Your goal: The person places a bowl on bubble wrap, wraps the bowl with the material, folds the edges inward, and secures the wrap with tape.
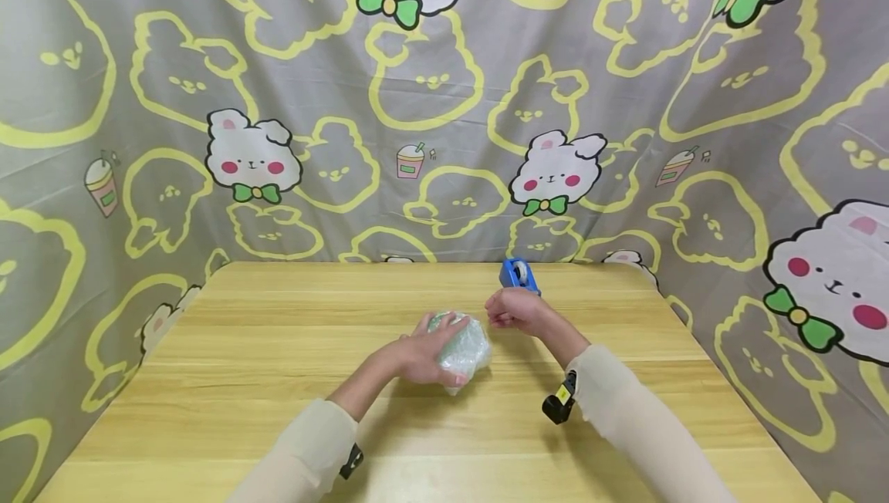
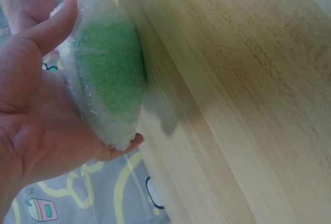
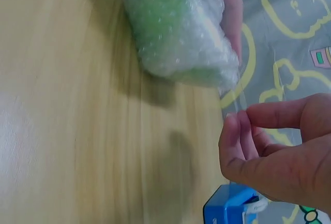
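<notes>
A green item wrapped in bubble wrap is gripped by my left hand, its fingers spread over the top and its thumb on the near side. In the left wrist view, the green bundle lies against the palm, close over the table. What the wrapped item is stays hidden under the wrap. My right hand is just right of the bundle, thumb and fingertips pinched together. Between these fingertips and the wrap's corner, a faint clear strip like tape shows.
A blue tape dispenser with a clear roll stands near the table's back edge, just beyond my right hand. The wooden table has a patterned grey curtain behind it and at both sides.
</notes>
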Motion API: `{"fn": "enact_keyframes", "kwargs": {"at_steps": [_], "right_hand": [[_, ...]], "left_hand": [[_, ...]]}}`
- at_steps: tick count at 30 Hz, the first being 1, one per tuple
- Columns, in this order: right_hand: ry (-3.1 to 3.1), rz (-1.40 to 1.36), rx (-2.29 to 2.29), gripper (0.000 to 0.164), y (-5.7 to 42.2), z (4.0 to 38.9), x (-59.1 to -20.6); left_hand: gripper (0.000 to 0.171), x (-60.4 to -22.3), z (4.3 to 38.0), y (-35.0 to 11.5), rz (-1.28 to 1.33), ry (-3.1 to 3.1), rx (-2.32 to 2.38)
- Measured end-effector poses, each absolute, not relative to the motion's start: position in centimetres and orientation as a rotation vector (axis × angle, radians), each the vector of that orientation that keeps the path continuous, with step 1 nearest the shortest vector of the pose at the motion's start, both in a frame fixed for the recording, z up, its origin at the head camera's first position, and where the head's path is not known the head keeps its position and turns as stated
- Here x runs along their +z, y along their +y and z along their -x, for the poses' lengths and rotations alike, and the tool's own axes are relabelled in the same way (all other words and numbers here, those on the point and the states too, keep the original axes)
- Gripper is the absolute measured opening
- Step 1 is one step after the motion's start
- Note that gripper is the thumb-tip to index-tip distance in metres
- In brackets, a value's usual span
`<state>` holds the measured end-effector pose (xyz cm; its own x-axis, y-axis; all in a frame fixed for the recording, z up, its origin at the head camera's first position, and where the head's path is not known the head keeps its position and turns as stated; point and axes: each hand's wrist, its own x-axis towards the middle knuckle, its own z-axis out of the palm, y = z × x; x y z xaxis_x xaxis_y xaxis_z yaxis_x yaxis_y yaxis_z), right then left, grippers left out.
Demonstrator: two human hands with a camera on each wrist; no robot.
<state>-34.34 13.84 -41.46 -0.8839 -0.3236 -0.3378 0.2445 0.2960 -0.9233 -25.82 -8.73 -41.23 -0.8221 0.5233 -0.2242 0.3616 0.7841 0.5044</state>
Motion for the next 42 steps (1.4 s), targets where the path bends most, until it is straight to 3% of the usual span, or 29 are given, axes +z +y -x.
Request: {"fn": "enact_keyframes", "kwargs": {"at_steps": [4, 18, 31, 38, 42], "right_hand": [[2.108, 0.045, -1.644, 0.015, 13.6, 34.3, -41.0], [2.272, 0.074, -1.527, 0.018, 13.4, 34.0, -43.8], [2.177, 0.017, -1.593, 0.036, 12.1, 33.1, -44.8], [2.486, 0.037, -1.494, 0.016, 11.9, 32.4, -44.5], [2.647, 0.086, -1.413, 0.012, 11.8, 32.1, -44.3]], "left_hand": [[0.103, -41.3, 25.9, -8.7, -0.683, 2.623, 0.645], [0.102, -41.3, 25.8, -8.5, -0.661, 2.614, 0.657], [0.102, -41.3, 25.6, -8.3, -0.624, 2.643, 0.678], [0.103, -41.1, 25.8, -8.4, -0.626, 2.635, 0.65], [0.103, -41.3, 25.7, -8.4, -0.634, 2.637, 0.651]]}}
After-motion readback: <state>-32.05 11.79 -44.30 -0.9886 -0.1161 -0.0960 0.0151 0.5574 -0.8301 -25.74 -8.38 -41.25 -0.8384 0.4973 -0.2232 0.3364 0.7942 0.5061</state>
